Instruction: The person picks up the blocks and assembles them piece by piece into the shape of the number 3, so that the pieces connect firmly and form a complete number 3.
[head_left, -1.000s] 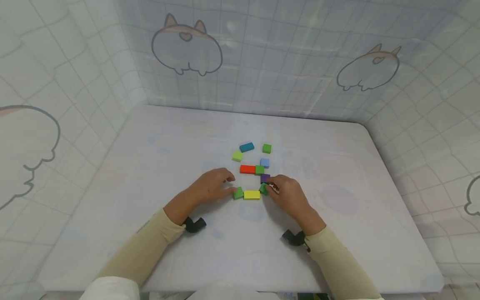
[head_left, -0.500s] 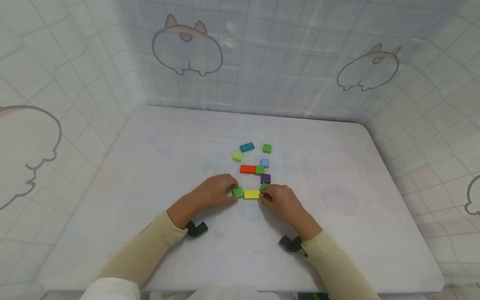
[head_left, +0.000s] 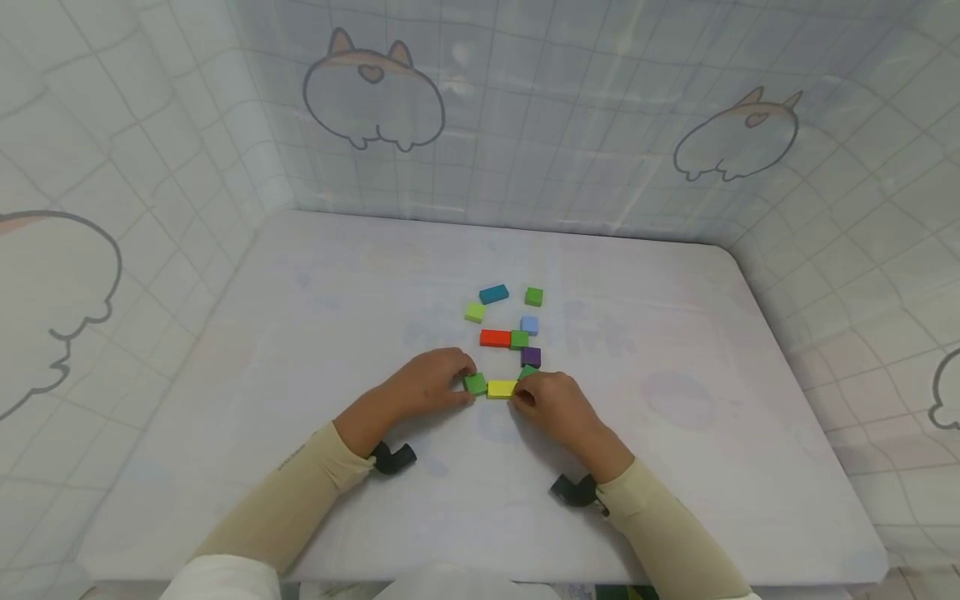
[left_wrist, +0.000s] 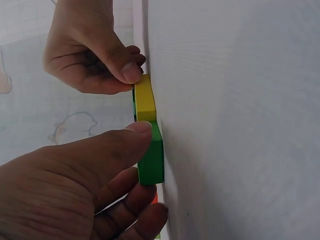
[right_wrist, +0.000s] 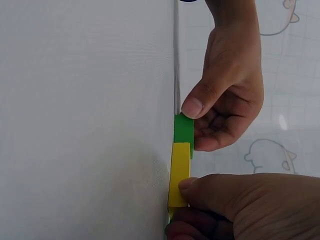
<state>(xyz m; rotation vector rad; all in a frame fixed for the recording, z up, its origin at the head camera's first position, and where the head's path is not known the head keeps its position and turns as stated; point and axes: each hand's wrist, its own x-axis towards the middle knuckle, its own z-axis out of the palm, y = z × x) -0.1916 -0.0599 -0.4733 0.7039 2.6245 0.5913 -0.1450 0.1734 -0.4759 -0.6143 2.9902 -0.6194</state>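
In the head view my left hand (head_left: 423,383) pinches a green block (head_left: 476,384) between thumb and fingers; the left wrist view shows the thumb on this green block (left_wrist: 151,155). Against its right side lies a yellow block (head_left: 500,389). My right hand (head_left: 558,408) pinches the right end of that yellow block (right_wrist: 180,172), thumb on its near face. Just behind the right fingers, a tilted green block (head_left: 528,372) is partly hidden. Beyond it come a purple block (head_left: 531,357), a green block (head_left: 519,339) and a red block (head_left: 495,338) in contact with that green one.
Farther back on the white table (head_left: 337,292) lie a light blue block (head_left: 529,325), a lime block (head_left: 475,312), a blue block (head_left: 493,294) and another green block (head_left: 534,297). A patterned curtain (head_left: 525,125) encloses the table's back and sides.
My right hand has left the tilted green block and moved nearer to pinch the yellow block. My left fingers have closed on the left green block, which has turned slightly.
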